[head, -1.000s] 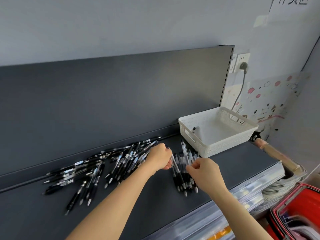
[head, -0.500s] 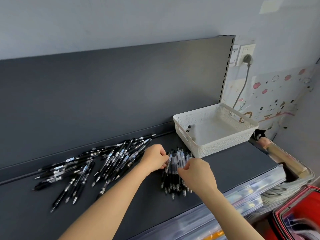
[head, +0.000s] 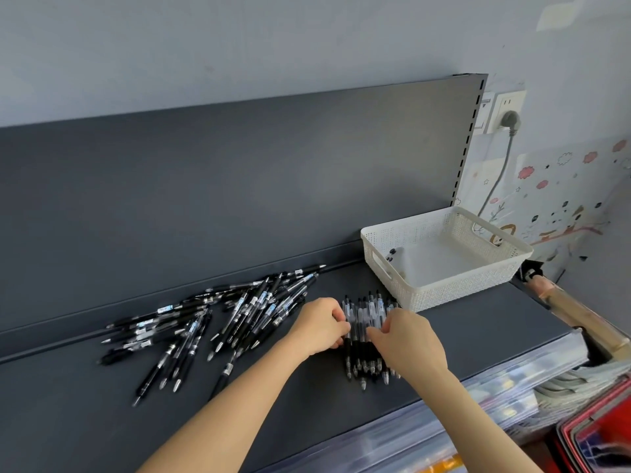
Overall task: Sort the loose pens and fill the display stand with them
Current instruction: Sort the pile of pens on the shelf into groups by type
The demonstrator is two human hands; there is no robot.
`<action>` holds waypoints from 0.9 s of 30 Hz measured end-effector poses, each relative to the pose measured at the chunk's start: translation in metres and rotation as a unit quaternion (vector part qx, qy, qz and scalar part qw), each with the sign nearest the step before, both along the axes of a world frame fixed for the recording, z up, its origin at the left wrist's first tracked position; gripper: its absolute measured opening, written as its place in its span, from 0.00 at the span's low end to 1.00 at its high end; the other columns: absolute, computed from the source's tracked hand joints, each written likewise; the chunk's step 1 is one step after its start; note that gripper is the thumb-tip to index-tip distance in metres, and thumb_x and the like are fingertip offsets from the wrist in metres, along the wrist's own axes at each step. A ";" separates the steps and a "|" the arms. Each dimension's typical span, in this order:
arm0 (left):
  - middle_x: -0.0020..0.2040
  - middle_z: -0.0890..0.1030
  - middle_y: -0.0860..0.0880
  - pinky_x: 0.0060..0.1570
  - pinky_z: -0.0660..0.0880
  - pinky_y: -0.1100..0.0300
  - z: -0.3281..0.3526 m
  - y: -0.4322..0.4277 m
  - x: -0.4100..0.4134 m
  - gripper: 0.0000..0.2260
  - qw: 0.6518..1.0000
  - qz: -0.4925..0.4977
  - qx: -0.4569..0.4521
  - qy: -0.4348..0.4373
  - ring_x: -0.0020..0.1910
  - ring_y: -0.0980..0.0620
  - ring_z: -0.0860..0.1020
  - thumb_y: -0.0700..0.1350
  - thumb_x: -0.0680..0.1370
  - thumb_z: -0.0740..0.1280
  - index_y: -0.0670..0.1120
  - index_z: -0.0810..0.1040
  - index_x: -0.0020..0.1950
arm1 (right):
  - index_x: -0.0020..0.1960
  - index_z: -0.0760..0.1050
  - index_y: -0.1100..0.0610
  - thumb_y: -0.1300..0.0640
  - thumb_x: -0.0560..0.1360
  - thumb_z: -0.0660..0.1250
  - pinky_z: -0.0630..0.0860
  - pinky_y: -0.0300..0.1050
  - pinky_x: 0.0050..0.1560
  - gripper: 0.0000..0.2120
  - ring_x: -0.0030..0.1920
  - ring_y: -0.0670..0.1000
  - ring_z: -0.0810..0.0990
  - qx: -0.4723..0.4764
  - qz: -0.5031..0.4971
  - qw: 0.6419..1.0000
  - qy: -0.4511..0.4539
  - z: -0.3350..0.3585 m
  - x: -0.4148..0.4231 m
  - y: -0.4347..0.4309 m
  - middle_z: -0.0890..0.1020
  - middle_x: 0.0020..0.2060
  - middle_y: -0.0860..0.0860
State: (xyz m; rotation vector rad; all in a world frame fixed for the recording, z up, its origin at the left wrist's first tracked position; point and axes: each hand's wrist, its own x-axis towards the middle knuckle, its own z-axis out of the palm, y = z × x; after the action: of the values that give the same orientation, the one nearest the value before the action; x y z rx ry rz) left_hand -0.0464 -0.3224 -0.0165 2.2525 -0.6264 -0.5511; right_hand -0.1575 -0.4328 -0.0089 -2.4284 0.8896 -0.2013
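Here the sorted pens lie side by side in a tight row on the shelf, tips toward its front edge, just in front of the basket. The left hand curls its fingers against the row's left side. The right hand pinches the row from the right, so both hands grasp the sorted pens between them. Just left of the left hand, the loose pens lie in a crisscross heap near the dark back panel. The white basket stands toward the shelf's right end, with small dark bits in its near-left corner. Behind it, a plug sits in a wall socket.
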 end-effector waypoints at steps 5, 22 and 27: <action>0.42 0.82 0.47 0.46 0.82 0.51 0.005 0.012 0.001 0.02 1.000 -0.011 0.014 -0.024 0.41 0.49 0.83 0.42 0.77 0.66 0.44 0.77 0.46 | 0.37 0.69 0.57 0.54 0.75 0.63 0.68 0.41 0.29 0.10 0.31 0.51 0.72 -0.007 -0.003 1.000 -0.021 0.005 0.001 0.011 0.75 0.32 0.50; 0.42 0.80 0.55 0.41 0.78 0.55 0.002 0.208 0.057 0.03 0.974 0.155 0.095 -0.135 0.41 0.52 0.80 0.45 0.77 0.65 0.49 0.78 0.45 | 0.44 0.76 0.58 0.57 0.75 0.62 0.77 0.46 0.38 0.05 0.40 0.53 0.80 0.032 0.149 0.988 -0.021 0.000 0.070 0.144 0.81 0.38 0.51; 0.44 0.80 0.54 0.48 0.78 0.54 -0.007 0.250 0.065 0.02 0.965 0.180 0.133 -0.136 0.44 0.53 0.79 0.44 0.77 0.66 0.49 0.78 0.46 | 0.44 0.75 0.62 0.59 0.75 0.62 0.71 0.42 0.32 0.06 0.34 0.51 0.73 0.043 0.211 0.977 0.003 -0.007 0.095 0.187 0.80 0.37 0.54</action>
State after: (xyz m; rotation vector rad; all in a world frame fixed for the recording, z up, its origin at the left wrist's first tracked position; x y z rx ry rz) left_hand 0.0182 -0.0719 -0.0233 2.6434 -0.2684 -0.1514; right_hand -0.0627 -0.2453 -0.0160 -2.4696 0.3599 0.0032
